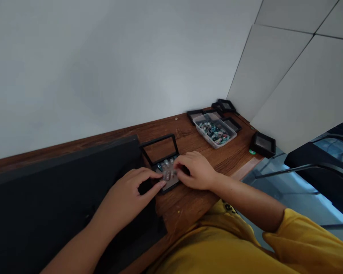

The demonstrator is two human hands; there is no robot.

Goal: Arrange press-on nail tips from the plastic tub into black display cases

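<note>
A black frame-like box (161, 150) with a clear window in its raised lid stands open on the wooden table. Over its lower half lies a small clear sheet bearing several shiny press-on nails (167, 176). My left hand (128, 194) pinches the left edge of this sheet between thumb and forefinger. At the opposite edge, the bent thumb and fingers of my right hand (196, 170) close on the sheet too. More nails, bluish and pale, show in the box behind it. My right fingers hide part of the box's right side.
A clear plastic tub (233, 134) full of small teal and white pieces stands farther right. Black frame boxes (226, 105) lie around it, with another box (263, 144) at the table's right end. A black mat (60, 198) covers the left; a chair (317, 179) stands at right.
</note>
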